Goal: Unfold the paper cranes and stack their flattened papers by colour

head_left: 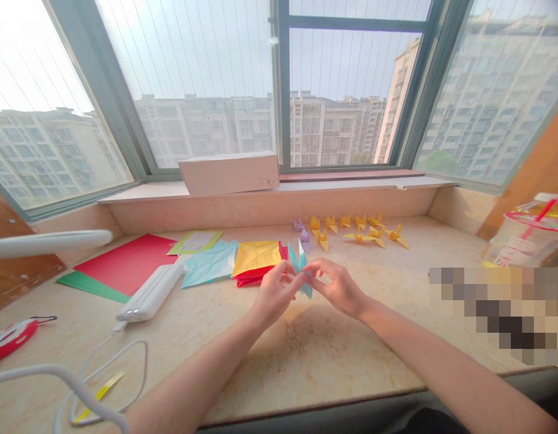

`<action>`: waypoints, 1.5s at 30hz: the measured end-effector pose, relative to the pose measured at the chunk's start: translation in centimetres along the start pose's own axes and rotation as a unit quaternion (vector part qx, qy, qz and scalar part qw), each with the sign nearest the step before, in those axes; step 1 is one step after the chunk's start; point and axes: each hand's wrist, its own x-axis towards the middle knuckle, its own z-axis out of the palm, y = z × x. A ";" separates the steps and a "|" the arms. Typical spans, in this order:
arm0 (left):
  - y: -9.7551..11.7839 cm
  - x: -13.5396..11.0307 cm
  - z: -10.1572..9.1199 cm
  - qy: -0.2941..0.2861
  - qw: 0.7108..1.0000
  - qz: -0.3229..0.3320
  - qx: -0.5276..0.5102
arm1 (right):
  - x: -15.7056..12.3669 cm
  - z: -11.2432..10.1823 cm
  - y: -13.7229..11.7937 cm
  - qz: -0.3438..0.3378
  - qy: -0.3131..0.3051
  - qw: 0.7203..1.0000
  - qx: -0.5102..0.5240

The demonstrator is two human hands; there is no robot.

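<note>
My left hand [275,292] and my right hand [337,287] meet over the middle of the stone counter [306,349], both pinched on a partly folded light blue paper piece [300,265] with points sticking up. Just behind it lies a stack of yellow and red paper squares [256,260], with light blue sheets [210,263] to its left. Several folded yellow paper cranes [360,230] and two purple ones [301,232] stand in a row near the back wall.
Red [125,262] and green [91,286] sheets lie at the left. A white power bank [150,292] with a cable [125,352] sits beside them. A white box [229,173] rests on the window ledge. A plastic cup with straw [527,238] stands right.
</note>
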 end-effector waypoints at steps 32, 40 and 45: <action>0.4 -0.1 -0.3 -0.021 0.984 0.097 0.149 | 0.1 -0.6 -0.7 0.052 0.041 0.997 -0.045; 1.6 -0.3 -0.3 0.054 0.975 0.105 0.190 | -0.1 -0.4 -0.7 0.072 0.040 0.996 -0.024; 2.0 -0.2 -0.5 0.082 0.975 0.083 0.187 | -0.3 -0.3 -1.2 0.061 0.030 0.997 0.034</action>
